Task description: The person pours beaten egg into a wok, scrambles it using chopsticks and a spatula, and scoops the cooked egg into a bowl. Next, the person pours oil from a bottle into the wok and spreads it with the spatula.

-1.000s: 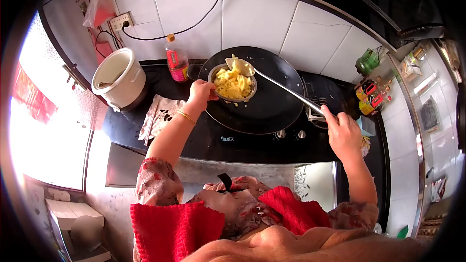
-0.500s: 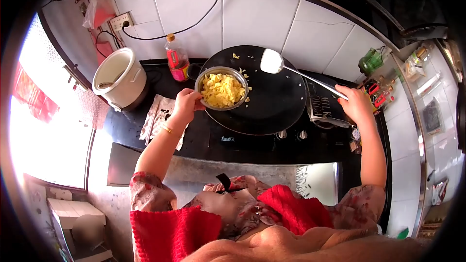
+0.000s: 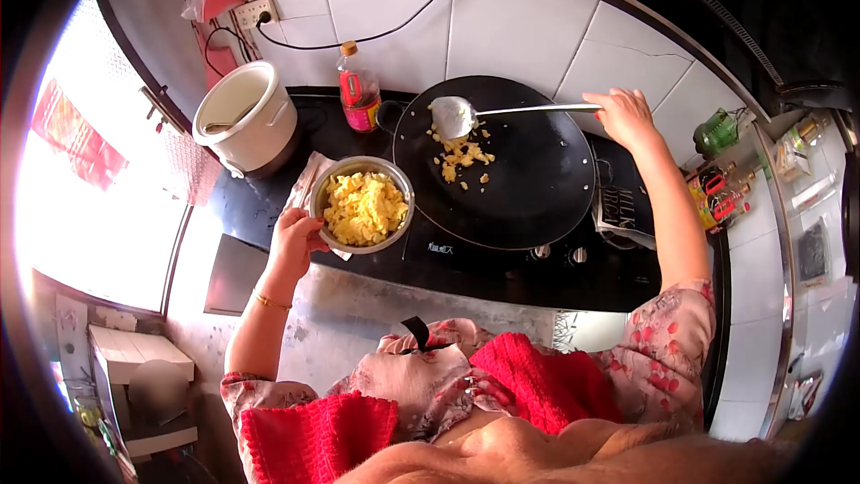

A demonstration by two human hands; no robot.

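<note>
My left hand (image 3: 297,237) grips the rim of a metal bowl (image 3: 409,215) at its left side. Scrambled egg (image 3: 365,208) is heaped inside the bowl, which is held in front of the stove, left of the wok. My right hand (image 3: 623,115) is closed round the end of a long-handled wok spatula (image 3: 537,110). Its blade (image 3: 452,117) rests in the left part of the black wok (image 3: 528,188), touching small leftover pieces of egg (image 3: 464,155). The wok sits on the cooktop.
Behind the bowl stand a white pot (image 3: 246,116) with a utensil in it and a sauce bottle (image 3: 360,94). More bottles (image 3: 717,193) and a green glass item (image 3: 717,133) line the right wall. A printed bag (image 3: 618,211) lies right of the wok. Control knobs (image 3: 578,256) face me.
My left hand has drawn the bowl from over the wok toward me and left. The spatula blade has moved left and down onto egg bits in the wok, which now show.
</note>
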